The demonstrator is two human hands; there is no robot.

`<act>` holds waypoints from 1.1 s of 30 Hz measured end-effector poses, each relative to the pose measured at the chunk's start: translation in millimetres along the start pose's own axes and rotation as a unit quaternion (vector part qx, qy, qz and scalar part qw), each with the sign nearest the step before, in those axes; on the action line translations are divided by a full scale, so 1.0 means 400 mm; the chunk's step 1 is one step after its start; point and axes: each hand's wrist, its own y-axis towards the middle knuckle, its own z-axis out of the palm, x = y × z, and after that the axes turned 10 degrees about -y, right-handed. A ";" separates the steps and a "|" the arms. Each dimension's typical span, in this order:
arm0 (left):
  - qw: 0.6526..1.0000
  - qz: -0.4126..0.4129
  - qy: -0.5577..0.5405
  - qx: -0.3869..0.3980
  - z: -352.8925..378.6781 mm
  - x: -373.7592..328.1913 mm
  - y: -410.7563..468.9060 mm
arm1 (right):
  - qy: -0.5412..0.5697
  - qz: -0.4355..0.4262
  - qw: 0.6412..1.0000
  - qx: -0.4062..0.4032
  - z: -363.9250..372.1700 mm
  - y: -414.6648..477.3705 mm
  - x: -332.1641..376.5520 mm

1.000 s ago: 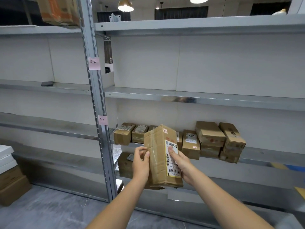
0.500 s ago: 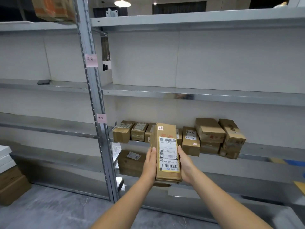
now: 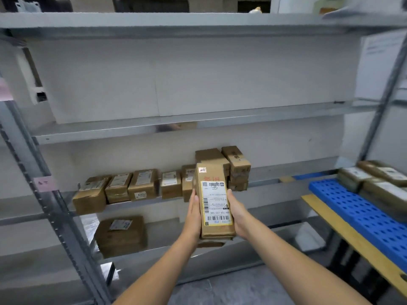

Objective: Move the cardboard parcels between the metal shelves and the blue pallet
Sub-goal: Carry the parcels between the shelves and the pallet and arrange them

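A long cardboard parcel with a white, yellow-edged shipping label facing me is held upright in front of the metal shelves. My left hand grips its left side and my right hand its right side. Behind it, a row of small parcels lines the shelf, with a short stack at the row's right end. The blue pallet lies at the right and carries several labelled parcels.
A larger brown box sits on the shelf below the row. A grey perforated upright with pink tags stands at the left. The pallet rests on a yellow-edged stand. Grey floor lies beneath my arms.
My view has swung to the right, bringing the blue pallet and its parcels into sight. The parcel turned from tilted to label-forward and stays gripped by both hands.
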 end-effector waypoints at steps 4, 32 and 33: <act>0.998 -0.007 0.004 0.064 0.202 0.065 0.035 | 0.012 -0.026 0.998 -0.062 -0.191 -0.062 0.030; 0.935 -0.175 0.019 0.307 1.598 0.636 -0.151 | 0.145 0.000 0.927 -0.346 -1.646 -0.435 -0.034; 0.935 -0.183 0.022 0.304 1.621 0.655 -0.151 | 0.142 0.005 0.924 -0.355 -1.677 -0.434 -0.038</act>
